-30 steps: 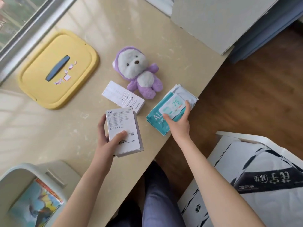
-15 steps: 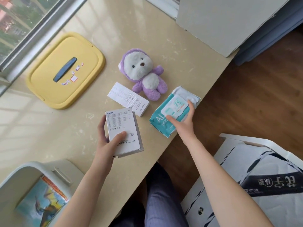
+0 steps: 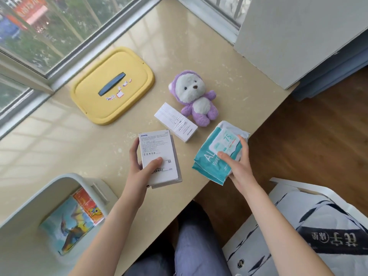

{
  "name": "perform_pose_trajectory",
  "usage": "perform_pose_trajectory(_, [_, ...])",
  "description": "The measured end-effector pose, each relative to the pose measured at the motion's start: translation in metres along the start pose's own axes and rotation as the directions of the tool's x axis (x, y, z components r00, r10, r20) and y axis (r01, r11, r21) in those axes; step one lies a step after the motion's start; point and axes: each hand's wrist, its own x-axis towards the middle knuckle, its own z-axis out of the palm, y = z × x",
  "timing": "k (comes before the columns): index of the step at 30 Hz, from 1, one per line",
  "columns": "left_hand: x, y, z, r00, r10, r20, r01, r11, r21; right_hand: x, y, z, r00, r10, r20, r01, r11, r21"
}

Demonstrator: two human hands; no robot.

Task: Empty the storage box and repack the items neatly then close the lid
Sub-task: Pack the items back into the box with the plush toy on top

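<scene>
left hand (image 3: 139,166) grips a white printed box (image 3: 159,157), thumb across its face, fingers wrapped round the far long edge; the box's near corner is partly covered by the palm. right hand (image 3: 238,162) clasps a teal wipes pack (image 3: 211,158), thumb on its label flap, fingers curled behind it; most of the pack's lettering is hidden by the hand, and whether the pack touches the table (image 3: 79,140) cannot be told.

landmark: storage box (image 3: 59,180), pale, lidless, at the table's near left corner, its left side cut off by the frame edge. inside it lies a colourful booklet (image 3: 73,220), cover art not legible. beyond the storage box, toward the window, lies the yellow lid (image 3: 113,84), flat, dark handle up, small stickers too small to read. right of the lid: purple plush bear (image 3: 196,96) on its back, and a long white carton (image 3: 176,121) just beside it, apart from both hands.
</scene>
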Motion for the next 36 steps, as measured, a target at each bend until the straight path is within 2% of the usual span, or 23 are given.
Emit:
perform_pose_trajectory(7, [-0.079,0.043,-0.042,0.989,0.106,-0.1,-0.117,0.987,-0.113,-0.068,-0.048,0.058,0.963,-0.089,0.254,0.118,0.988,-0.101])
perform_pose_trajectory(13, [-0.162,0.063,-0.107,0.925,0.173,-0.338,-0.247,0.95,-0.19,-0.104,-0.062,0.143,0.88,-0.124,0.458,0.224,0.959,-0.171])
perform_pose_trajectory(16, [-0.205,0.056,-0.146,0.859,0.19,-0.475,-0.319,0.925,-0.208,-0.119,-0.055,0.182,0.811,-0.107,0.575,0.27,0.941,-0.205])
perform_pose_trajectory(21, [-0.268,0.02,-0.205,0.676,0.174,-0.716,-0.457,0.862,-0.221,-0.143,-0.032,0.231,0.715,-0.045,0.698,0.315,0.912,-0.264])
perform_pose_trajectory(25, [-0.302,-0.022,-0.235,0.596,0.109,-0.796,-0.487,0.837,-0.25,-0.163,-0.002,0.249,0.666,0.006,0.746,0.364,0.87,-0.332])
perform_pose_trajectory(31, [-0.33,-0.087,-0.265,0.592,-0.003,-0.806,-0.455,0.824,-0.337,-0.193,0.056,0.248,0.704,0.076,0.706,0.354,0.825,-0.441])
perform_pose_trajectory(36, [-0.349,-0.114,-0.306,0.67,-0.015,-0.742,-0.415,0.822,-0.391,-0.226,0.099,0.253,0.742,0.058,0.668,0.366,0.799,-0.477])
